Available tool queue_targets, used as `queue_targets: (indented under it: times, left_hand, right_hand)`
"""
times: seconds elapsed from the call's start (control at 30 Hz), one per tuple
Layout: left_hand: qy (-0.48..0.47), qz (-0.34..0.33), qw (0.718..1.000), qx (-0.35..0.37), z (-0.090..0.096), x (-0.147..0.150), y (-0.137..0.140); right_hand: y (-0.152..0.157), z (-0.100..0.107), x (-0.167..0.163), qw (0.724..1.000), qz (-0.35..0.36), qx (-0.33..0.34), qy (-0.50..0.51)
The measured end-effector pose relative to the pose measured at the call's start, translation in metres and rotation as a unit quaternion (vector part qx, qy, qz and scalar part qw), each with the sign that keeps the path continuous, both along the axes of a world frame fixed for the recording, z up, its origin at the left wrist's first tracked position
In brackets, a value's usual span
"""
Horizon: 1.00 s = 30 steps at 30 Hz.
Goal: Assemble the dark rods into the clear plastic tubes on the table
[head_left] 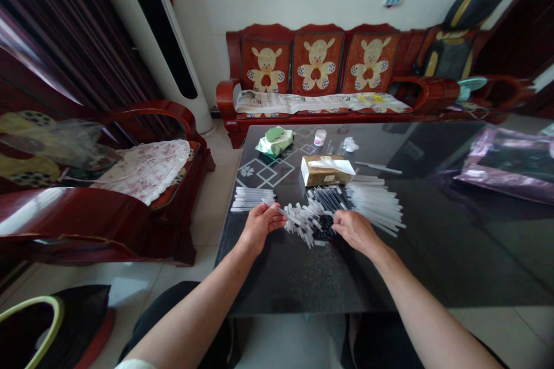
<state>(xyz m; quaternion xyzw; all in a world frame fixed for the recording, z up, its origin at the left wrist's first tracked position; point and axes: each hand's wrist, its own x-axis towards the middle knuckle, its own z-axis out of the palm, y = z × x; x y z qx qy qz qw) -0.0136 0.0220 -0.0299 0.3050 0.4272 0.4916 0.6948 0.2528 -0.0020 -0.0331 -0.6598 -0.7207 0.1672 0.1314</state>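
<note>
And here you are at the dark counter (pixel 437 253), left hand (pixel 259 223) up with a slim pale tube (pixel 274 206) clamped between thumb and fingers, slanting just above the counter, between the tidy row of tubes (pixel 253 199) and the heap of short white pieces (pixel 303 219). It looks like thin plastic, so call it very light, stiff enough to keep its line, smooth, and likely to twirl if you pinch it loosely. Middle of the barrel is your best hold, thumb against forefinger, light pressure; grip near one end and it would probably tip. Over to your right hand (pixel 354 228), fingers bunched together at the edge of the small black pieces (pixel 324 229), and from here I can't tell whether they're clamped on one. Those bits look tiny and light, ones for the fingertips only, easy to scatter. Just beyond lie the dark thin rods (pixel 329 198), probably slick and apt to roll, better lifted singly by the middle. And beside them, the fan of white tubes (pixel 375 204), loosely overlapped: take one by its free near end, or the neighbours may slide along.
</note>
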Motion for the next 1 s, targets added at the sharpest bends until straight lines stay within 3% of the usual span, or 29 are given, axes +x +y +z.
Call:
queue_targets:
  times: [0.07,0.17,0.3,0.5,0.87,1.0]
  left_hand:
    - [0.0,-0.004,1.0,-0.002,0.0,0.001,-0.001]
    - [0.001,-0.009,1.0,-0.007,0.001,0.004,-0.004]
    - [0.005,-0.017,1.0,-0.01,0.001,0.008,-0.008]
    - [-0.011,-0.04,0.999,0.007,-0.007,0.012,-0.01]
    - [-0.029,-0.015,0.999,-0.011,-0.004,0.009,-0.007]
    - [-0.032,-0.023,0.999,-0.005,-0.005,0.009,-0.008]
  right_hand:
    - [0.0,0.002,0.0,0.989,-0.035,-0.038,0.137]
    - [-0.002,0.008,-0.002,0.928,-0.064,-0.112,0.351]
    - [-0.006,0.017,-0.013,0.858,-0.047,-0.155,0.487]
    - [-0.015,0.015,-0.043,0.815,-0.014,-0.199,0.544]
    - [-0.011,0.009,-0.048,0.796,-0.034,-0.196,0.571]
    - [-0.014,0.007,-0.054,0.773,-0.022,-0.217,0.596]
